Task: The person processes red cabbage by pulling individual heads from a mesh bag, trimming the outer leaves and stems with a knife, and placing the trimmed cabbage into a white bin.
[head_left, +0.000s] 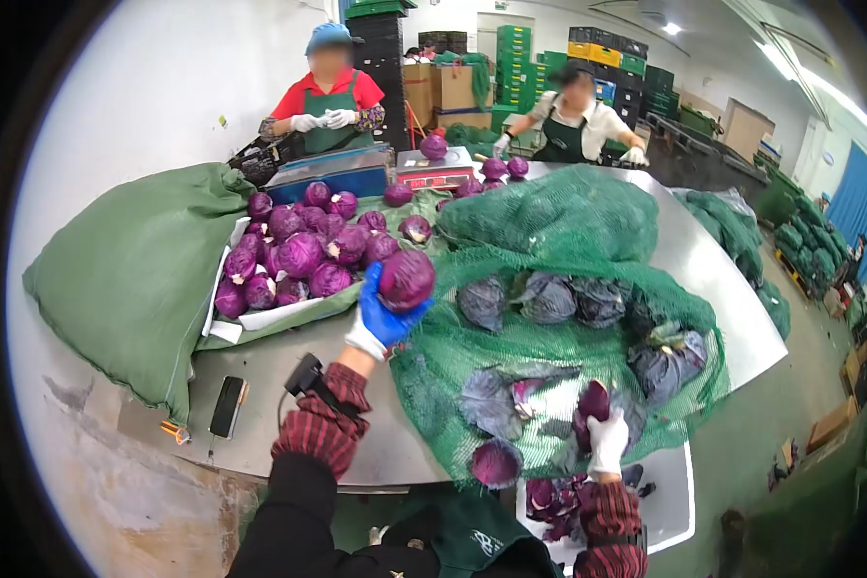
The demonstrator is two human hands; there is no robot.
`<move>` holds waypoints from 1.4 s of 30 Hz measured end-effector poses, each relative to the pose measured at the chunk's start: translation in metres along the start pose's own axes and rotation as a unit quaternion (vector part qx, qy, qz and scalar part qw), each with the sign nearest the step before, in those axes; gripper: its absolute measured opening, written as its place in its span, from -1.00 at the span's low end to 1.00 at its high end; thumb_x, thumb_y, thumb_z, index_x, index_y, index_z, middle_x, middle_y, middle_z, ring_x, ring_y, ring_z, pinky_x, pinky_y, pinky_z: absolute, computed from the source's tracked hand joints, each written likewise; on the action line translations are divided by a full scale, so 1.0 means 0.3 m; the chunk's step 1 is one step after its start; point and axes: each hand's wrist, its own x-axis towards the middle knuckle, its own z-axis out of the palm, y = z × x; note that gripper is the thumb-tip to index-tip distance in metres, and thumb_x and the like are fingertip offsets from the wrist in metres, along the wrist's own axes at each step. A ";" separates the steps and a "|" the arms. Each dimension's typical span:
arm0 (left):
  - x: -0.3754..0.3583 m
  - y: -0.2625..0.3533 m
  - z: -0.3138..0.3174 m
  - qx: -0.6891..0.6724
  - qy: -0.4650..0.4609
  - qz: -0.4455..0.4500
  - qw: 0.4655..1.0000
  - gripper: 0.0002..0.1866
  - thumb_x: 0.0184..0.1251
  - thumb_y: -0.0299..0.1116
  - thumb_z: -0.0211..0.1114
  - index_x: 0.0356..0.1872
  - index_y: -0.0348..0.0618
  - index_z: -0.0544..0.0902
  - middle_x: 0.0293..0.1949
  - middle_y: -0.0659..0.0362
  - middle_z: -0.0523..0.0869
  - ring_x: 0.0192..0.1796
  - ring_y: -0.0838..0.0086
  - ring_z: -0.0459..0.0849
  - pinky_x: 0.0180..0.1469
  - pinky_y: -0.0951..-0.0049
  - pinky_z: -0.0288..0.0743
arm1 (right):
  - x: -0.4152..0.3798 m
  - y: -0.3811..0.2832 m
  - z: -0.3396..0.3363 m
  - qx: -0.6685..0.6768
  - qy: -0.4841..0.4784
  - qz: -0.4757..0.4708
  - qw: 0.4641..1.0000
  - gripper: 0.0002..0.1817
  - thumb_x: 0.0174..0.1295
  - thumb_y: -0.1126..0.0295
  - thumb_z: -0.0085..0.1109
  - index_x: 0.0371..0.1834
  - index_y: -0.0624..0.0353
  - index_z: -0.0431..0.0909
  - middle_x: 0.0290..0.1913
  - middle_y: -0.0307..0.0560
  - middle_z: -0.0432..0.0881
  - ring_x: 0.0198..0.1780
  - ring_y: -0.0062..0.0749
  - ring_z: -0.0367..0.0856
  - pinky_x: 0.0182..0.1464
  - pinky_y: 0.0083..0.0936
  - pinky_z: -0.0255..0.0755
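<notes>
purple and round, the red cabbage head sits cupped in the blue-gloved left hand, lifted clear of the steel bench, at nine o'clock from the green mesh sack. the white-gloved right hand, at five o'clock, pinches a loose purple leaf, steadying the netting.
</notes>
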 end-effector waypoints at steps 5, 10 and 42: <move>0.158 0.386 -0.052 0.073 -0.013 0.106 0.992 -0.33 0.24 0.14 0.25 0.29 0.03 0.42 0.26 0.10 0.50 0.25 0.16 0.51 0.25 0.00 0.46 | -0.136 0.178 -0.172 0.142 0.047 0.091 0.985 -0.73 0.01 0.48 0.27 -0.25 0.25 0.40 -0.57 -0.15 0.52 -0.70 -0.54 0.44 -0.73 -0.49 0.30; 0.354 0.569 -0.247 0.221 0.048 0.318 0.921 -0.36 0.32 -0.10 0.28 0.32 -0.15 0.29 0.29 0.04 0.43 0.26 0.21 0.49 0.31 0.14 0.41 | -0.267 0.399 -0.336 0.098 0.069 0.236 0.964 -0.73 -0.05 0.51 0.26 -0.26 0.26 0.44 -0.50 -0.08 0.59 -0.64 -0.45 0.53 -0.62 -0.45 0.43; 0.253 -0.242 0.026 0.705 -0.005 0.200 0.681 -0.63 0.18 -0.53 0.26 0.06 -0.28 0.62 -0.05 0.06 0.71 -0.02 0.36 0.66 0.11 0.40 0.48 | 0.256 0.376 -0.294 0.327 0.245 0.182 0.894 -0.54 0.21 0.04 0.33 -0.25 0.30 0.57 -0.59 -0.24 0.50 -0.63 -0.56 0.39 -0.56 -0.53 0.29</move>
